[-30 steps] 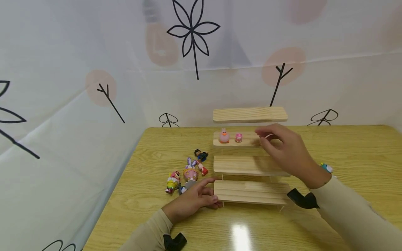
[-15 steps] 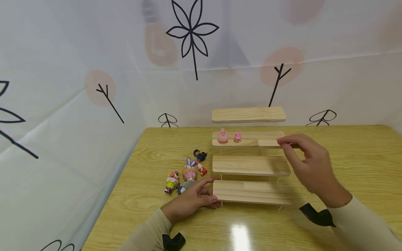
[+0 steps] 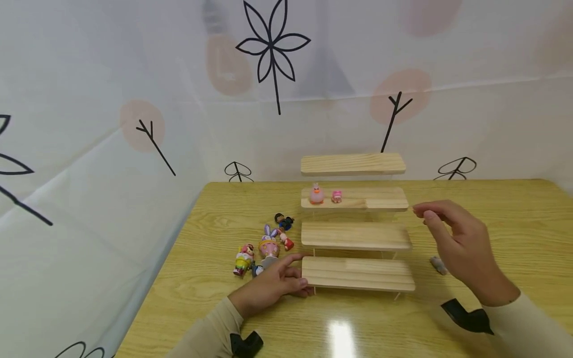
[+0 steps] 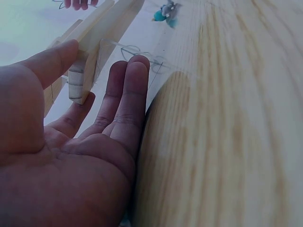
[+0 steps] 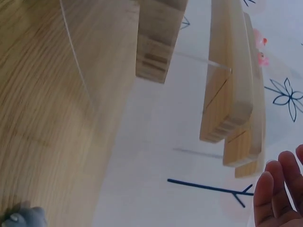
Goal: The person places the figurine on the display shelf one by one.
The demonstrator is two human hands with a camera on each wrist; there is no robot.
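A tiered wooden display stand (image 3: 358, 273) stands on the table, its boards stepping up toward the back. My left hand (image 3: 275, 287) pinches the left end of its lowest board; in the left wrist view the thumb and a finger lie on opposite faces of that board (image 4: 83, 78), the other fingers extended. Right of the stand my right hand (image 3: 463, 246) hovers with loosely bent fingers and nothing visible between them. Its fingertips (image 5: 265, 189) show beside the board ends in the right wrist view. On the second board from the top sit a pink round figurine (image 3: 316, 195) and a smaller pink figurine (image 3: 336, 197).
Left of the stand lie several figurines, among them a rabbit-eared one (image 3: 268, 244), a yellow-and-pink one (image 3: 243, 258), a dark-clothed one (image 3: 284, 221) and a red-and-white one (image 3: 286, 241). A grey figurine (image 3: 438, 265) lies to the right. Patterned cloth (image 3: 313, 129) hangs behind the table (image 3: 206, 308).
My right hand has drawn back from the second-highest board, moving right and slightly down, which uncovers the board's right half. My left hand keeps its place on the lowest board.
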